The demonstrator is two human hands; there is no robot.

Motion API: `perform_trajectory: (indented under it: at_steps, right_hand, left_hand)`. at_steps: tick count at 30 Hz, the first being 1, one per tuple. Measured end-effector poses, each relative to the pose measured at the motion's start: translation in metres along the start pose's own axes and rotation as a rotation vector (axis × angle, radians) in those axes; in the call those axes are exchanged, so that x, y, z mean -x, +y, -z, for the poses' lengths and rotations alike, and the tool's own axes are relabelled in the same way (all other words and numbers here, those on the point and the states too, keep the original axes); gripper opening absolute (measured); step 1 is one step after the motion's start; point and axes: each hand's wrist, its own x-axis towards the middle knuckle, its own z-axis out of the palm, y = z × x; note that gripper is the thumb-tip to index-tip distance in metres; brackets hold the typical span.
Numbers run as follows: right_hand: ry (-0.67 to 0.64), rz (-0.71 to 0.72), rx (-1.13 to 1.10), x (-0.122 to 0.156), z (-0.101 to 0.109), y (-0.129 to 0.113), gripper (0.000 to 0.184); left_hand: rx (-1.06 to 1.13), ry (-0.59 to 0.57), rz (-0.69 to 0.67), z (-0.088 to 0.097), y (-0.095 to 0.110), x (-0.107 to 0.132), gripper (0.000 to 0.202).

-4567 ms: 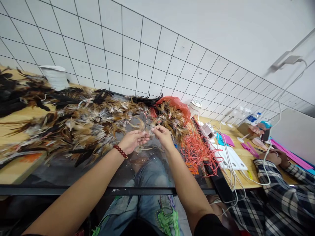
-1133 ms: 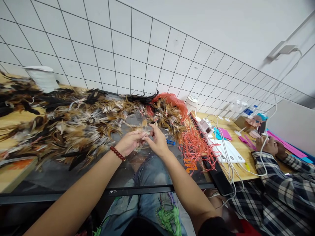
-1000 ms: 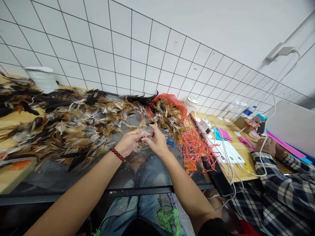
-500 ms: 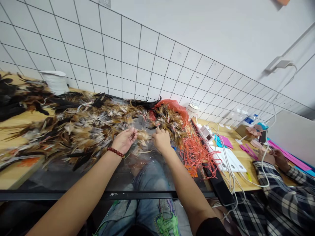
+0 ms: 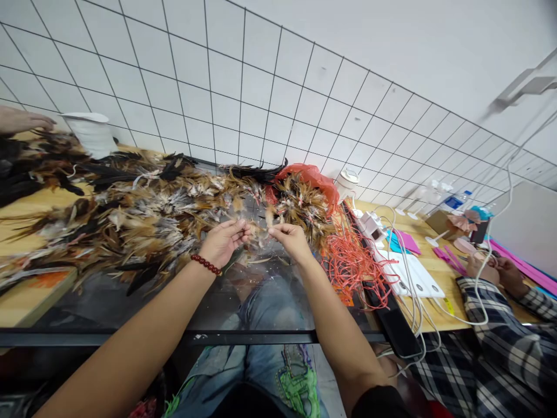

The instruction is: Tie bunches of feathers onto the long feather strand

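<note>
My left hand (image 5: 226, 239), with a red bead bracelet (image 5: 206, 265) on the wrist, is closed in a pinch over the dark see-through tabletop (image 5: 209, 307). Small pale brown feathers (image 5: 256, 237) show between my two hands. My right hand (image 5: 290, 239) pinches a small fluffy feather (image 5: 269, 216) that points up from the fingertips. Which feathers the left fingertips grip is hard to make out. A large heap of brown, grey and black feathers (image 5: 152, 220) spreads beside and beyond the left hand. Another feather bundle (image 5: 302, 203) lies just beyond the right hand.
A red plastic bag (image 5: 315, 179) and tangled red strings (image 5: 352, 264) lie to the right, near white cables (image 5: 411, 290) and a phone (image 5: 398, 331). White ribbon roll (image 5: 90, 136) stands back left. A black wire grid (image 5: 243, 75) lines the wall. Other people's hands (image 5: 500, 273) show at both sides.
My hands' fingertips have shifted, and the fluffy feather now stands up at my right fingertips. Another person's hand has come into view at the far left. The camera view has shifted slightly.
</note>
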Motion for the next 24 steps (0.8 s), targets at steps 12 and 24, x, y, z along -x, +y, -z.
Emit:
perform_trajectory:
  at_steps: [12,24]
  right_hand:
    - [-0.176,-0.214,-0.321,0.016,-0.026,-0.012,0.039]
    - [0.139,0.031,0.429,0.005,-0.001,0.007,0.030]
  left_hand:
    - [-0.140,-0.280,0.072,-0.006,-0.003,0.009,0.026]
    - [0.009,-0.080,-0.063,-0.002,0.001,0.000,0.014]
